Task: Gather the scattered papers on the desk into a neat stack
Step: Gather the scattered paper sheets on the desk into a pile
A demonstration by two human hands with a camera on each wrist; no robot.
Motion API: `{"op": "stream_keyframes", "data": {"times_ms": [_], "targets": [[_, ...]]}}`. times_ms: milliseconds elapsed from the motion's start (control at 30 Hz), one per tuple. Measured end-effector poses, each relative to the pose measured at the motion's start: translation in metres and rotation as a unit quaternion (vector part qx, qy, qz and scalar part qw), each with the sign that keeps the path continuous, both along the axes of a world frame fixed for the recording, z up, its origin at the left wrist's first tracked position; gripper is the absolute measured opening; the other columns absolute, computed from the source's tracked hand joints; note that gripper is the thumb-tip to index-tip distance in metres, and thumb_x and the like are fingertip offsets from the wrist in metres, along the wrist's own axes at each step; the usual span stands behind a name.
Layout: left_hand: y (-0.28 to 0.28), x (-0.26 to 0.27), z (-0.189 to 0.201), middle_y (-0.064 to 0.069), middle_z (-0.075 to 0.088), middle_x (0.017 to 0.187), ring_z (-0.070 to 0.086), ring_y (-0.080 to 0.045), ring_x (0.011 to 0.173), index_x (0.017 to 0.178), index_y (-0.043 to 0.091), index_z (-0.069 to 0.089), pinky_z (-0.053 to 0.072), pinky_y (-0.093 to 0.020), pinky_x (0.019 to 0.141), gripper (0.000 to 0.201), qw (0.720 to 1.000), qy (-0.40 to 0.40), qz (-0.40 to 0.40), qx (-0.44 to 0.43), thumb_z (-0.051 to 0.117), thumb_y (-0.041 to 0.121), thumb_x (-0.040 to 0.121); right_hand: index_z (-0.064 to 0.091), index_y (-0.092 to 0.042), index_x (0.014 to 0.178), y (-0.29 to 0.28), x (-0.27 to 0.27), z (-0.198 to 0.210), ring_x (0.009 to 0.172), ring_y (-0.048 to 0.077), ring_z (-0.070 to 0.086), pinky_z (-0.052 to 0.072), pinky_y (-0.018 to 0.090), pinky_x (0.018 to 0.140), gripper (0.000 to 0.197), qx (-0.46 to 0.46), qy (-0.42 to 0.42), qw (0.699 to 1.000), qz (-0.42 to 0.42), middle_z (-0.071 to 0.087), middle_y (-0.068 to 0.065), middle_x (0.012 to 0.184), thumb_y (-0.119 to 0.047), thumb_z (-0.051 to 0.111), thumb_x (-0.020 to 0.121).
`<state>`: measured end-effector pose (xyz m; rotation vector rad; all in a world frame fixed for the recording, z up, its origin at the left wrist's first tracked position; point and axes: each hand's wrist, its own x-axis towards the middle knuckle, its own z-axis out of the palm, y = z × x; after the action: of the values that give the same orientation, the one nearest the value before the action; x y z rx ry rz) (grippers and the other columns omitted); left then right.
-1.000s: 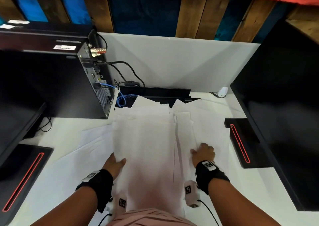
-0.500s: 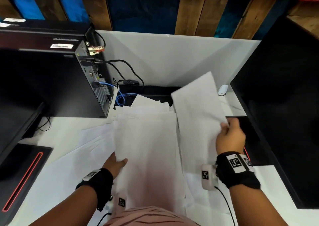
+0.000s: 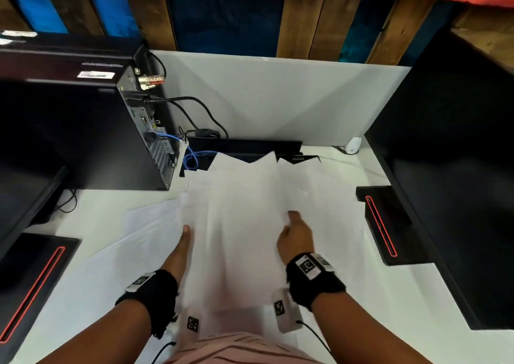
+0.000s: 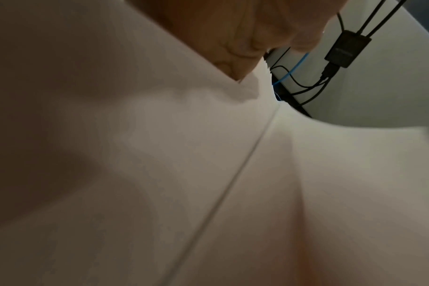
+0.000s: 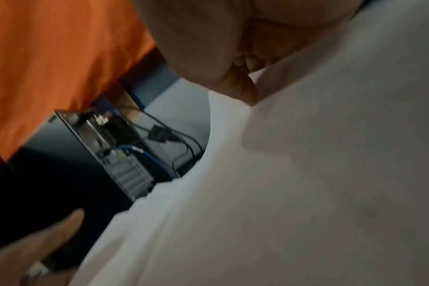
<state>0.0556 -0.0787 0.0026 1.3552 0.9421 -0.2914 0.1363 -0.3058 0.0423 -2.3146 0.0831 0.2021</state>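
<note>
A pile of white papers [image 3: 236,241] lies at the middle of the white desk [image 3: 83,294], directly in front of the person, with further sheets fanned out beneath it to the left and right; the top sheet [image 3: 250,197] is blurred and sits skewed over the pile, its far edge reaching the black tray [image 3: 244,147] at the back of the desk. The right hand [image 3: 296,236] is at the right edge of that sheet, thumb and fingers closed on the paper, a pinch confirmed in the right wrist view [image 5: 243,81]; the left hand [image 3: 182,248] lies along the left edge of the pile, thumb extended on top; the left wrist view shows its fingers [image 4: 245,38] under the paper edge, holding the pile. A black computer tower [image 3: 83,133] stands to the left rear with cables and a blue network lead [image 3: 192,158] at its back; a dark monitor [image 3: 459,169] stands at the right, its base [image 3: 389,224] just beside the outermost sheets; a second monitor base [image 3: 30,288] rests at the near left.
</note>
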Motion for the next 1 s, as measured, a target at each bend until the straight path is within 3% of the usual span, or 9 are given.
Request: {"op": "stream_keyframes", "data": {"times_ms": [67,167,267,367,467,567,733,900,1000], "targets": [[-0.003,-0.001,0.005,-0.001,0.048,0.139,0.042,-0.02,0.132,0.142,0.021,0.038,0.029,-0.034,0.109,0.079,0.999,-0.034,-0.037,0.004,0.046,0.07,0.081,0.035,-0.01,0.143,0.008,-0.007,-0.013,0.123,0.026,0.051,0.034,0.02,0.101,0.048,0.009,0.081,0.996,0.026,0.051,0.015,0.136,-0.004,0.039,0.095],[-0.002,-0.004,-0.005,0.0,0.053,0.123,0.05,-0.016,0.111,0.129,0.012,0.042,0.036,-0.026,0.092,0.051,0.989,-0.045,-0.092,0.103,0.068,0.022,0.086,0.029,-0.012,0.146,0.013,-0.013,-0.026,0.126,0.023,0.047,0.031,0.015,0.095,0.048,0.028,0.181,0.981,0.064,0.046,0.011,0.14,-0.008,0.035,0.099],[0.007,-0.004,-0.026,-0.02,0.056,0.13,0.055,-0.031,0.116,0.132,0.002,0.042,0.041,-0.04,0.103,0.057,0.977,-0.033,-0.14,0.158,0.069,0.001,0.082,0.041,-0.013,0.14,0.001,-0.008,-0.035,0.118,0.025,0.054,0.039,0.021,0.093,0.041,0.006,0.16,0.986,0.051,0.055,0.013,0.131,-0.011,0.041,0.098],[0.013,-0.005,-0.033,-0.022,0.057,0.127,0.055,-0.035,0.116,0.132,-0.001,0.042,0.04,-0.042,0.103,0.056,0.974,-0.026,-0.138,0.176,0.067,-0.002,0.082,0.046,-0.016,0.133,-0.038,0.007,-0.042,0.116,0.028,0.052,0.041,0.03,0.094,0.041,-0.036,0.131,0.987,-0.086,0.054,0.013,0.127,-0.019,0.053,0.093],[0.014,-0.005,-0.036,-0.023,0.056,0.127,0.055,-0.036,0.116,0.131,-0.002,0.041,0.041,-0.043,0.103,0.054,0.976,-0.031,-0.135,0.169,0.065,-0.004,0.083,0.041,-0.016,0.133,-0.088,0.012,-0.04,0.124,0.033,0.039,0.038,0.05,0.098,0.048,-0.186,0.152,0.938,-0.25,0.041,0.014,0.135,-0.033,0.054,0.091],[0.015,-0.005,-0.041,-0.021,0.054,0.129,0.053,-0.035,0.118,0.134,-0.002,0.038,0.039,-0.039,0.102,0.056,0.974,-0.031,-0.141,0.173,0.063,-0.003,0.085,0.036,-0.005,0.136,-0.119,0.009,-0.041,0.126,0.036,0.037,0.035,0.053,0.1,0.061,-0.19,0.16,0.906,-0.343,0.038,0.019,0.138,-0.039,0.055,0.09],[0.016,-0.007,-0.044,-0.019,0.05,0.136,0.049,-0.032,0.124,0.139,-0.001,0.033,0.035,-0.033,0.103,0.058,0.972,-0.037,-0.146,0.179,0.061,0.0,0.087,0.047,-0.002,0.127,-0.126,0.02,-0.043,0.108,0.039,0.059,0.046,0.038,0.086,0.062,0.005,0.175,0.934,-0.313,0.059,0.021,0.121,-0.037,0.069,0.081],[0.013,-0.008,-0.043,-0.015,0.037,0.148,0.036,-0.029,0.137,0.146,0.003,0.025,0.026,-0.033,0.111,0.066,0.97,-0.046,-0.147,0.187,0.059,0.002,0.089,0.054,-0.01,0.091,-0.115,0.018,-0.03,0.077,0.03,0.054,0.042,0.031,0.066,0.014,-0.09,0.136,0.968,-0.19,0.065,0.018,0.1,-0.022,0.058,0.087],[0.016,-0.009,-0.046,-0.014,0.039,0.147,0.038,-0.028,0.135,0.145,0.004,0.026,0.027,-0.032,0.11,0.066,0.97,-0.052,-0.149,0.186,0.06,0.001,0.088,0.055,-0.007,0.092,-0.112,0.019,-0.015,0.079,0.033,0.057,0.04,0.029,0.066,0.014,-0.108,0.091,0.97,-0.199,0.065,0.019,0.098,-0.021,0.056,0.088]]}}
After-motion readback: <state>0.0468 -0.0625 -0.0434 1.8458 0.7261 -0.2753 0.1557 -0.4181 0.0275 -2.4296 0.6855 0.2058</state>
